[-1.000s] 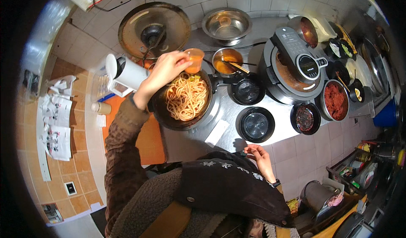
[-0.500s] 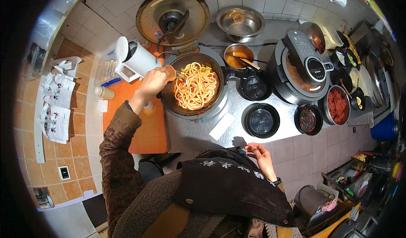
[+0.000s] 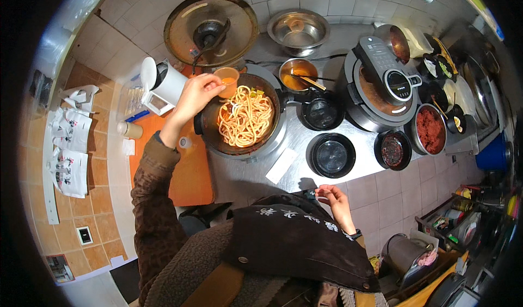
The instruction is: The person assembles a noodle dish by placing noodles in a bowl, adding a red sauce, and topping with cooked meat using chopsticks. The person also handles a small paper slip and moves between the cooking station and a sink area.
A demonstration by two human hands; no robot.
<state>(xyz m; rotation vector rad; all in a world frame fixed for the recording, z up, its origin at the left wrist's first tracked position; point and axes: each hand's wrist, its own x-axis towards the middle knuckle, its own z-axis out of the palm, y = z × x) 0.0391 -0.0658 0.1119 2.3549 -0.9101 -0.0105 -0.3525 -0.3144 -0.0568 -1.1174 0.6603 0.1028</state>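
One-handed, pinching cup (image 3: 227, 82) in left grip (image 3: 197, 94) over back-left rim of pan (image 3: 210, 124), beyond noodles (image 3: 245, 119), nearer than right hand (image 3: 336, 204); can't tell right hand's hold.

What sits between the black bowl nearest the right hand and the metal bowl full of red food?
Another black bowl, with dark red contents, sits between them; the head view shows it.

Tabletop (image 3: 297, 135), metal. Left: orange board (image 3: 188, 181), open round cooker (image 3: 280, 135). Far: wide steel bowl (image 3: 298, 48). Centre: small steel pot (image 3: 302, 61), two black bowls (image 3: 331, 154); near, white slip (image 3: 281, 165). Right: grey cooker (image 3: 348, 83), round black dish (image 3: 400, 166).
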